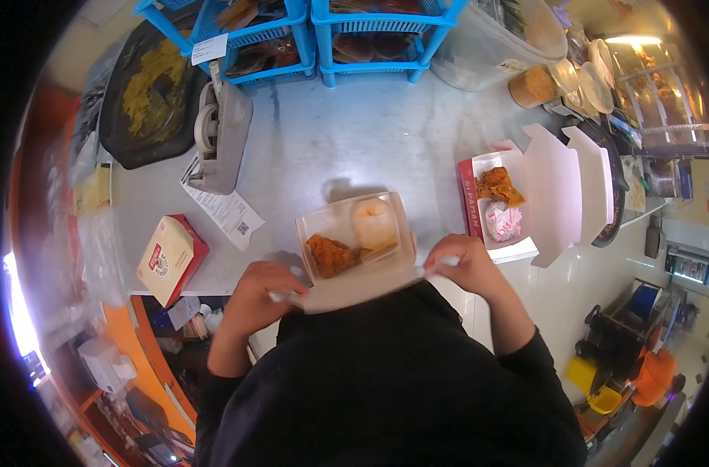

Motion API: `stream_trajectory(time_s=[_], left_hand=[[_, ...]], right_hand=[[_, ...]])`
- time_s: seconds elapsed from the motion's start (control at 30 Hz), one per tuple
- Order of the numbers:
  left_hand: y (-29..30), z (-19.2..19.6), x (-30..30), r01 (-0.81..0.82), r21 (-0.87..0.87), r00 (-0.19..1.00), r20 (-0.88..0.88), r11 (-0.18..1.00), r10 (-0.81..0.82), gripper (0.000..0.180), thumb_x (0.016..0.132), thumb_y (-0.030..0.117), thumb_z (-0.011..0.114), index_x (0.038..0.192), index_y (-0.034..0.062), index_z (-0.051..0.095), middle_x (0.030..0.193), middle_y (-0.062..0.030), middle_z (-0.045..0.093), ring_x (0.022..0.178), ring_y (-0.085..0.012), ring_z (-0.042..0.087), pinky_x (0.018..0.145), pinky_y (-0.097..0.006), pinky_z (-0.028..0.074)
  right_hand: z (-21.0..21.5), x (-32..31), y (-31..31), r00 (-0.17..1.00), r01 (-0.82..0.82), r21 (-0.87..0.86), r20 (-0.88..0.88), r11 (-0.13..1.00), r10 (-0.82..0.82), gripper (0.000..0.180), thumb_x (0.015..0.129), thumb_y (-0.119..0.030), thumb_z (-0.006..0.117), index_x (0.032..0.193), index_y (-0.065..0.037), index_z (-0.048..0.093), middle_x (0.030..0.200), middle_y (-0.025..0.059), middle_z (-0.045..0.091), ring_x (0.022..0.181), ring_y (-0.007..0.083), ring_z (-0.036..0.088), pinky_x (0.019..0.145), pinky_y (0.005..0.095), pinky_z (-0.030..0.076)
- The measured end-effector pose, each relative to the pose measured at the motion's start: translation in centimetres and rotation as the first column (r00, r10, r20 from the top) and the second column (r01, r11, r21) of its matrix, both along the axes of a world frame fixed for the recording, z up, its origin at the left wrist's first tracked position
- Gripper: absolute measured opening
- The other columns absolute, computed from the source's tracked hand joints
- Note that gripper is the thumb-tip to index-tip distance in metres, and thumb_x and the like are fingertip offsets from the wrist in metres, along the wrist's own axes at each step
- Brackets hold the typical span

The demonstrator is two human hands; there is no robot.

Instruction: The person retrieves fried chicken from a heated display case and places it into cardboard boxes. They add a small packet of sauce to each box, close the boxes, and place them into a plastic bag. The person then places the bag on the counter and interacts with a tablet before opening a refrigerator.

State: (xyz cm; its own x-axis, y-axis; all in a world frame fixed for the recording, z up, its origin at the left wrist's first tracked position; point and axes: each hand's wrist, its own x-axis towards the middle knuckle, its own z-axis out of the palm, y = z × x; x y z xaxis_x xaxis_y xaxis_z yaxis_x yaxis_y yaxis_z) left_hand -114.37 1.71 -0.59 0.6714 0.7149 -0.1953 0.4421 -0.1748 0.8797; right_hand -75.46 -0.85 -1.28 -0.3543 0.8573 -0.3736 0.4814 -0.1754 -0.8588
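Observation:
In front of me at the counter's near edge stands an open paper takeout box point(358, 289), pale inside. It holds a browned piece of fried chicken point(331, 255) on the left and a rounded mound of white rice point(374, 222) on the right. My left hand point(262, 296) is closed at the box's near left corner, fingers pinching a pale side flap. At the near right corner my right hand point(465, 266) pinches another pale flap; blur softens both flaps. To the right, a second open box point(518, 194), red outside, contains fried pieces and a paper-wrapped bundle point(502, 221).
A closed cream-and-red box point(171, 261) sits near the left counter edge, beside a printed receipt point(228, 210) and a grey tape dispenser point(224, 140). Behind are a black tray of yellow food point(129, 156), blue stacked baskets point(370, 71) and a clear tub point(479, 58).

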Motion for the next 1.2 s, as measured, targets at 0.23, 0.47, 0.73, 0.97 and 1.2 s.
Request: stream_trajectory(time_s=[0.23,0.47,0.73,0.97,1.2], left_hand=[[-2.8,-3.6,6.0,-0.423,0.514,0.699,-0.340,0.746,0.630,0.034,0.086,0.020,0.064,0.115,0.0027,0.059,0.105,-0.0181,0.056,0.094,-0.0340,0.056,0.083,-0.040,0.044],[-2.3,-7.2,6.1,-0.541,-0.114,0.821,-0.287,0.833,0.494,0.039,0.095,0.018,0.049,0.127,-0.0043,0.043,0.114,-0.0236,0.054,0.103,-0.0373,0.056,0.092,-0.041,0.043],[-2.6,-3.6,7.1,-0.748,-0.340,0.596,0.034,0.571,0.802,0.035,0.095,0.013,0.052,0.125,-0.0034,0.045,0.118,-0.0152,0.057,0.110,-0.0220,0.054,0.096,-0.035,0.043],[-1.9,-5.2,6.9,-0.681,-0.091,0.729,-0.175,0.726,0.662,0.040,0.100,0.027,0.041,0.117,-0.0072,0.053,0.110,-0.0214,0.058,0.103,-0.0344,0.057,0.093,-0.040,0.043],[0.3,-6.0,8.5,-0.475,0.531,0.658,-0.315,0.702,0.684,0.042,0.093,0.023,0.049,0.124,-0.0055,0.050,0.115,-0.0197,0.052,0.109,-0.0374,0.049,0.097,-0.049,0.037]], right_hand=[[-3.8,-6.5,-0.5,0.778,0.196,0.563,0.409,0.803,-0.477,0.052,0.083,-0.024,0.068,0.129,-0.004,0.051,0.111,0.0191,0.055,0.097,0.0354,0.054,0.081,0.0419,0.045],[-4.0,-7.4,0.6,0.907,0.166,0.058,0.384,0.984,-0.175,0.055,0.094,-0.036,0.053,0.133,0.000,0.041,0.118,0.0263,0.052,0.101,0.0429,0.056,0.085,0.0461,0.046],[-2.2,-8.2,0.7,0.866,0.500,0.037,-0.010,0.865,-0.500,0.050,0.092,-0.024,0.060,0.125,0.006,0.039,0.119,0.0282,0.051,0.105,0.0422,0.056,0.091,0.0436,0.045],[-2.9,-8.7,1.0,0.921,0.278,0.092,0.258,0.956,-0.293,0.048,0.100,-0.034,0.040,0.123,0.007,0.048,0.114,0.0280,0.051,0.099,0.0418,0.055,0.090,0.0432,0.045],[-4.9,-9.7,2.8,0.801,0.264,0.419,0.407,0.869,-0.440,0.038,0.094,-0.019,0.048,0.123,0.006,0.050,0.113,0.0246,0.052,0.106,0.0392,0.052,0.092,0.0438,0.043]])
